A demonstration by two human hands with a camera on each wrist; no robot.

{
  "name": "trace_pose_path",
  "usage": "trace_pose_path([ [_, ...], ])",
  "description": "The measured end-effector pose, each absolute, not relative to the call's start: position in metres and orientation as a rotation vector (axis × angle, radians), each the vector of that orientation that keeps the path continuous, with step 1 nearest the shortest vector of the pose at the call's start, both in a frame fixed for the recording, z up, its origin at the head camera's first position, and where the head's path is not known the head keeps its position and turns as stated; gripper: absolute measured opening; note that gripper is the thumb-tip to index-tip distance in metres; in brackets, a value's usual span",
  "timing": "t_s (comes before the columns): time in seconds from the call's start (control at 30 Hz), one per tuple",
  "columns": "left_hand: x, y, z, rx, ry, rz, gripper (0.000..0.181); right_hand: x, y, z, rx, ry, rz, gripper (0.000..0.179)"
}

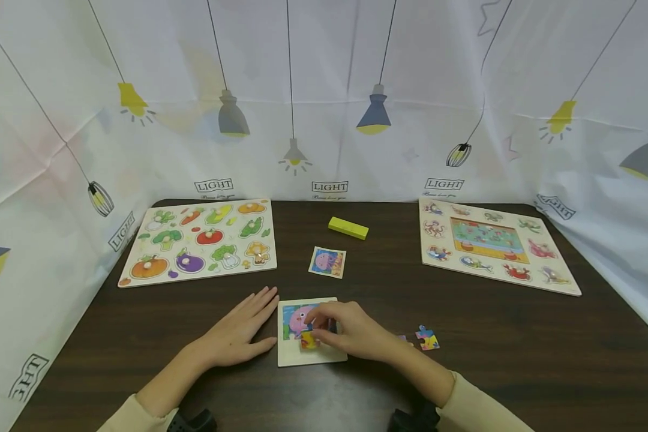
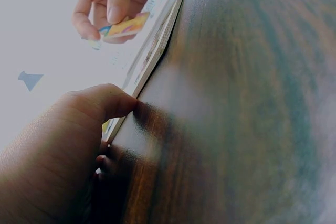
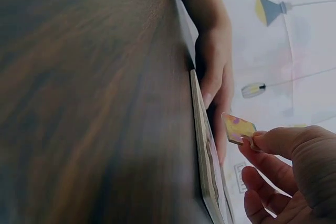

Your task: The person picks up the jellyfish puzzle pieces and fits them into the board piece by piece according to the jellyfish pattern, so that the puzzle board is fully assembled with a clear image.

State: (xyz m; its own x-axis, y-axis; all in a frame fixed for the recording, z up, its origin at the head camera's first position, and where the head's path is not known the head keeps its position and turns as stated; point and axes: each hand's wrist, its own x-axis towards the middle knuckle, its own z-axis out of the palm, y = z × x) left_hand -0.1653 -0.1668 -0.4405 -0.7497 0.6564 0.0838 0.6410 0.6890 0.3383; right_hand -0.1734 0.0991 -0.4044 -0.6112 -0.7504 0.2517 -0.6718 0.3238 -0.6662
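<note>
Puzzle board (image 1: pixel 288 355) part filled, and here's the right hand (image 1: pixel 348 329) over it with a piece (image 1: pixel 308 341)

Pink picture in up towards twelve o'clock, bare wood at six, and those right fingers are pinching the yellow piece, not yet seated; left hand (image 1: pixel 237 336) lies flat at nine, fingers relaxed, gripping nothing; left to place, a loose piece (image 1: pixel 428 338) at three, another partly hidden by the forearm; what the right hand covers, I can't tell
</note>
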Motion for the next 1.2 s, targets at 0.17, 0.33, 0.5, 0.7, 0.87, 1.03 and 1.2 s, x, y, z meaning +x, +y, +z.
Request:
trace_pose_path([
  [0.17,-0.165,-0.166,-0.440,1.092,2.848,0.556,0.072,-0.175,0.091,-0.408,-1.343,2.416,-1.178,0.015],
  [0.33,-0.165,-0.166,-0.440,1.104,2.846,0.563,0.072,-0.176,0.083,-0.415,-1.340,2.371,-1.209,0.014],
  [0.5,-0.165,-0.167,-0.441,1.111,2.842,0.578,0.072,-0.176,0.077,-0.421,-1.368,2.353,-1.215,0.013],
  [0.7,-0.165,-0.168,-0.441,1.113,2.852,0.580,0.072,-0.175,0.073,-0.421,-1.381,2.411,-1.178,0.014],
  [0.87,-0.164,-0.167,-0.440,1.106,2.847,0.585,0.072,-0.175,0.071,-0.421,-1.385,2.458,-1.148,0.012],
  [1.03,-0.164,-0.167,-0.439,1.103,2.843,0.582,0.072,-0.177,0.069,-0.421,-1.434,2.524,-1.118,0.010],
  [1.2,-0.165,-0.167,-0.440,1.109,2.847,0.577,0.072,-0.177,0.069,-0.423,-1.411,2.539,-1.079,0.011],
])
